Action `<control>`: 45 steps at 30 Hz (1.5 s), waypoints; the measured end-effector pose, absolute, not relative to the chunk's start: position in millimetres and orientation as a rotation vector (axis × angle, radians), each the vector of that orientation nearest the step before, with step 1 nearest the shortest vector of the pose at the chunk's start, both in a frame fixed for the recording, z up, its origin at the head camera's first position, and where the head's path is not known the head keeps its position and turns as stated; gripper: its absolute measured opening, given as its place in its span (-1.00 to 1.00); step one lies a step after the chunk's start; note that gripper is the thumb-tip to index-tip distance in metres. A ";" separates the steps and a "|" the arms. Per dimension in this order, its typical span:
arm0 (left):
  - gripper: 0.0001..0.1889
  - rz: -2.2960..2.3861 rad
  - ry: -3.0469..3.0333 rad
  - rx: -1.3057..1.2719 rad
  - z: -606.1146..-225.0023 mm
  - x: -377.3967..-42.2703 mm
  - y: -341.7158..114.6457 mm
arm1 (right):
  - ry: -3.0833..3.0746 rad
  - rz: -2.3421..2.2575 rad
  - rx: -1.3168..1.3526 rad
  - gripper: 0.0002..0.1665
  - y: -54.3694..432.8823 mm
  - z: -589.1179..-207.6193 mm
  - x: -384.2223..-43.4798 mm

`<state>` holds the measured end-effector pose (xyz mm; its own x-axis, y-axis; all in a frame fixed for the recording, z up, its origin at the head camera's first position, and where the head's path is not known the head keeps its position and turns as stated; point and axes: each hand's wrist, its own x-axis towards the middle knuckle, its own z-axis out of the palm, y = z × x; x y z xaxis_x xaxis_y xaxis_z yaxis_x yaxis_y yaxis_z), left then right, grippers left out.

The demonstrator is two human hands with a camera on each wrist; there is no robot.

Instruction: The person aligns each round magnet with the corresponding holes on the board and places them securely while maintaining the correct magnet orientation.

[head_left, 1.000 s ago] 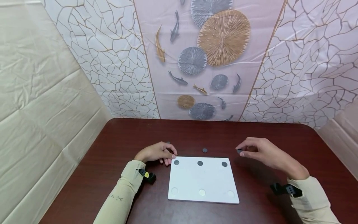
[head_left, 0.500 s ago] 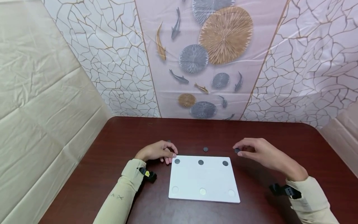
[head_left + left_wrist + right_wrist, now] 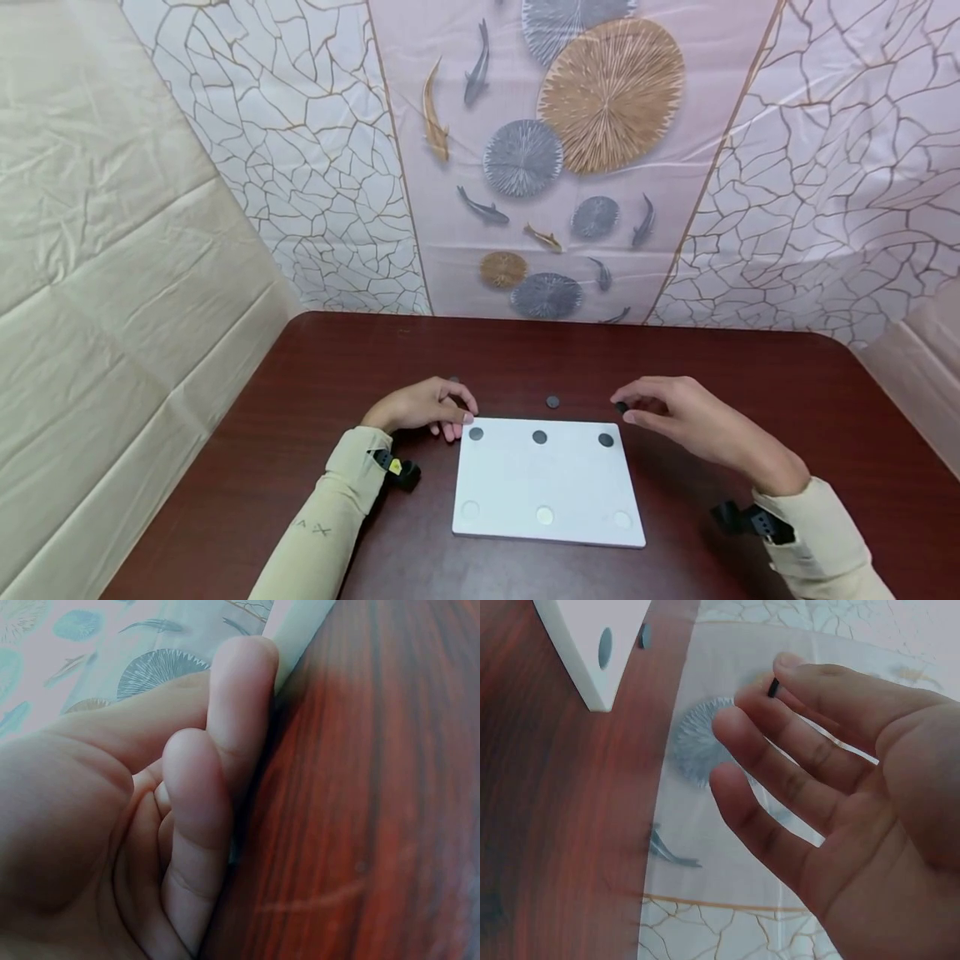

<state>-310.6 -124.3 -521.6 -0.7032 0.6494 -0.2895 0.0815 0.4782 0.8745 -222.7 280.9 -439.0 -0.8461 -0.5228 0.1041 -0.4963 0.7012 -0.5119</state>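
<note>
A white rectangular board point(image 3: 547, 479) lies on the dark red-brown table. Along its far edge sit three dark round discs, the middle one point(image 3: 539, 437) among them; its near edge shows three pale circles point(image 3: 544, 515). My left hand point(image 3: 426, 407) holds the board's far left corner, thumb on top, other fingers curled beside it. To the right of the board, my right hand point(image 3: 693, 421) pinches a small dark disc point(image 3: 622, 407) between thumb and fingertip, raised above the table. Seen edge-on in the right wrist view, that disc point(image 3: 773, 687) looks thin; the remaining fingers are loosely bent.
Behind the board, one loose dark disc point(image 3: 552, 402) lies on the table point(image 3: 360, 350). Another disc point(image 3: 453, 380) is partly hidden behind my left hand. A patterned cloth point(image 3: 525, 233) hangs at the table's far edge, and a beige cloth point(image 3: 127, 250) along the left side.
My right hand has moved left toward the board with the disc pinched in it. The left hand stays at the board's corner.
</note>
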 end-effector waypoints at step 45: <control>-0.83 1.211 2.119 0.603 -522.0 -312.7 -126.6 | 3.021 -1.141 -0.954 -0.75 190.3 -453.6 -197.4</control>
